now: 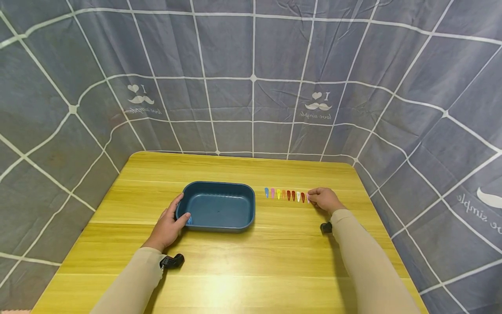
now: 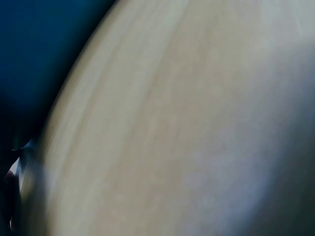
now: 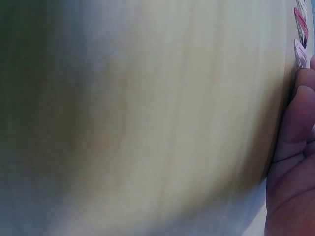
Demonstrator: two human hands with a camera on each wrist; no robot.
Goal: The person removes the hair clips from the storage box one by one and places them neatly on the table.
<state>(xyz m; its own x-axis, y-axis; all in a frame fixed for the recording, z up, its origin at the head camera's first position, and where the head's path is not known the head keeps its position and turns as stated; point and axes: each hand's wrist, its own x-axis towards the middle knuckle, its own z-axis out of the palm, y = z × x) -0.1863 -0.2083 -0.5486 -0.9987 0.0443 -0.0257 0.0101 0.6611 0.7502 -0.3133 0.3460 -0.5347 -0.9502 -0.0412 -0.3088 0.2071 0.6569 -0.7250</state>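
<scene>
In the head view, a dark blue plastic tub [image 1: 215,227] stands on the table. My left hand [image 1: 165,229] grips its left end, thumb over the rim and fingers along the outer wall. A small light-blue patch [image 1: 190,220] shows inside by the thumb; its kind is unclear. Right of the tub runs a row of snap hair clips, from a blue clip [image 1: 266,192] through a yellow clip [image 1: 279,194] to a white clip [image 1: 298,196] and a red clip [image 1: 303,197]. At the row's right end, my right hand [image 1: 326,199] pinches a pale pink hair clip [image 3: 300,53].
The wooden table [image 1: 235,270] ends at a grey checked curtain [image 1: 231,100] along the back and sides. Black wrist cameras sit below the left cuff [image 1: 150,261] and beside the right cuff [image 1: 342,216]. Most of both wrist views is blurred tabletop.
</scene>
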